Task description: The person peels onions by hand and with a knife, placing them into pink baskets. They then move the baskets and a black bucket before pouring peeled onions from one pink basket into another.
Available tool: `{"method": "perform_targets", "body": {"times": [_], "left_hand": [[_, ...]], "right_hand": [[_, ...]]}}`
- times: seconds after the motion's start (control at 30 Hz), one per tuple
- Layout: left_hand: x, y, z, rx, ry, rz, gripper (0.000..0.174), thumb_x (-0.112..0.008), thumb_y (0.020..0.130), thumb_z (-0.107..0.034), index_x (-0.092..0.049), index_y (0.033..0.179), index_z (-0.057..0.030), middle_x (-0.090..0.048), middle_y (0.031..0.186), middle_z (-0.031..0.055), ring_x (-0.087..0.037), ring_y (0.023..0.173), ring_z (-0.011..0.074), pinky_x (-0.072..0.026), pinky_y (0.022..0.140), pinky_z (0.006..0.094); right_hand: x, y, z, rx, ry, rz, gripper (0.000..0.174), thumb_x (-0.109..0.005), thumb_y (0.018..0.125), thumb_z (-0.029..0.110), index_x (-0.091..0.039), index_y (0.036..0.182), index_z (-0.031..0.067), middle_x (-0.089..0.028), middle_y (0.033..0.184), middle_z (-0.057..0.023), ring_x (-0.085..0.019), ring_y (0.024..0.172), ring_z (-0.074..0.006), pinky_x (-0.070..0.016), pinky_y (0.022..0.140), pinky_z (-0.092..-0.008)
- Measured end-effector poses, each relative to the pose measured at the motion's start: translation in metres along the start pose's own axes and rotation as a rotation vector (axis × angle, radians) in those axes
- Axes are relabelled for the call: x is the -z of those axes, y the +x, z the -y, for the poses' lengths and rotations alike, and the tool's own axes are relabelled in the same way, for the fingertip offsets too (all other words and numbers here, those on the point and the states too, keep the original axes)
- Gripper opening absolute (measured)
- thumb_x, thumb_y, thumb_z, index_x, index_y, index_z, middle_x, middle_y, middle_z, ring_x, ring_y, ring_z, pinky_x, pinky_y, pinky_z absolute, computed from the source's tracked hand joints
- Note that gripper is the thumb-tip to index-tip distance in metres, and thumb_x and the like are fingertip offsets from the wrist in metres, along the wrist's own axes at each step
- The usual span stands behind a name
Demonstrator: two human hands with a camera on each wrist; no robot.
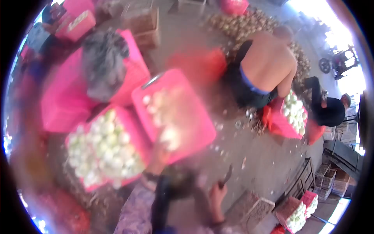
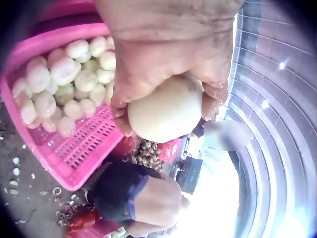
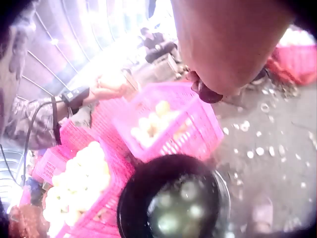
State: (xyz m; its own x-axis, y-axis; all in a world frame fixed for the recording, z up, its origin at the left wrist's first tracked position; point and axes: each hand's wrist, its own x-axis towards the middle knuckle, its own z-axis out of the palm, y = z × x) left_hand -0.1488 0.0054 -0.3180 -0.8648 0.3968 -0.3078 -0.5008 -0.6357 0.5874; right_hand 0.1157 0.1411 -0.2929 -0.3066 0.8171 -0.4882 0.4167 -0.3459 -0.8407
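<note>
My left hand [image 1: 157, 158] grips a peeled white onion [image 2: 166, 111], fingers and thumb spread around its sides. In the head view this hand is over the near edge of a pink crate [image 1: 202, 132] partly filled with peeled onions. My right hand [image 1: 217, 199] holds a small knife [image 1: 227, 175] with its dark blade pointing up and away. In the right wrist view only the dark end of its handle [image 3: 209, 94] shows below the hand. Below both hands stands a black bucket [image 3: 130, 198] with onions in cloudy water.
A fuller pink crate of onions [image 1: 105, 142] stands at left. Beyond it, a person with grey hair [image 1: 105, 62] bends over more crates. A shirtless person [image 1: 269, 62] sits by an onion heap [image 1: 249, 25]. Peel scraps litter the floor [image 1: 237, 144]. Brown crates [image 1: 249, 210] lie at right.
</note>
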Motion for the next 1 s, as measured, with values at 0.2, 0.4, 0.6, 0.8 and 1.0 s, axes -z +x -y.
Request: {"method": "perform_targets", "body": {"times": [0.2, 0.4, 0.6, 0.8, 1.0], "left_hand": [[-0.161, -0.063, -0.066, 0.093, 0.150, 0.147, 0.080, -0.070, 0.063, 0.000, -0.041, 0.137, -0.0040, -0.054, 0.121, 0.0083, -0.055, 0.111, 0.0206, -0.0469, 0.096, 0.0335], [-0.244, -0.112, -0.127, 0.067, 0.485, 0.365, 0.084, -0.071, 0.054, 0.003, -0.045, 0.134, -0.0032, -0.055, 0.120, 0.0061, -0.056, 0.109, 0.0178, -0.0469, 0.094, 0.0309], [-0.279, -0.132, -0.155, -0.036, 0.630, 0.554, 0.090, -0.074, 0.050, 0.002, -0.046, 0.135, -0.0029, -0.053, 0.123, 0.0063, -0.053, 0.113, 0.0158, -0.0448, 0.097, 0.0303], [-0.298, -0.146, -0.165, -0.313, 1.006, 0.608, 0.094, -0.076, 0.051, 0.000, -0.043, 0.138, -0.0026, -0.052, 0.124, 0.0072, -0.051, 0.116, 0.0176, -0.0419, 0.100, 0.0321], [-0.316, -0.156, -0.142, -0.032, 0.773, 0.639, 0.112, -0.078, 0.051, -0.002, -0.025, 0.149, -0.0052, -0.050, 0.123, 0.0094, -0.053, 0.114, 0.0193, -0.0450, 0.096, 0.0318]], "right_hand": [[0.010, -0.026, 0.164, 0.408, -0.027, 0.282, 0.023, -0.059, 0.086, 0.008, -0.062, 0.108, 0.0018, -0.062, 0.075, -0.0019, -0.055, 0.056, -0.0083, -0.0412, 0.048, -0.0230], [0.015, -0.096, 0.301, 1.157, -0.592, 0.389, 0.045, -0.064, 0.068, 0.002, -0.061, 0.113, 0.0012, -0.067, 0.090, -0.0150, -0.068, 0.075, -0.0288, -0.0523, 0.061, -0.0374], [0.038, -0.121, 0.337, 1.479, -0.671, 0.302, 0.049, -0.064, 0.066, 0.006, -0.060, 0.115, 0.0037, -0.066, 0.088, -0.0115, -0.065, 0.067, -0.0276, -0.0493, 0.054, -0.0360], [0.056, -0.121, 0.340, 1.484, -0.781, 0.170, 0.047, -0.061, 0.070, 0.006, -0.060, 0.117, 0.0038, -0.060, 0.078, -0.0076, -0.059, 0.061, -0.0234, -0.0454, 0.050, -0.0344], [0.089, -0.102, 0.326, 1.581, -0.848, -0.022, 0.047, -0.060, 0.072, 0.005, -0.060, 0.119, 0.0037, -0.055, 0.072, -0.0058, -0.056, 0.058, -0.0216, -0.0444, 0.049, -0.0346]]}}
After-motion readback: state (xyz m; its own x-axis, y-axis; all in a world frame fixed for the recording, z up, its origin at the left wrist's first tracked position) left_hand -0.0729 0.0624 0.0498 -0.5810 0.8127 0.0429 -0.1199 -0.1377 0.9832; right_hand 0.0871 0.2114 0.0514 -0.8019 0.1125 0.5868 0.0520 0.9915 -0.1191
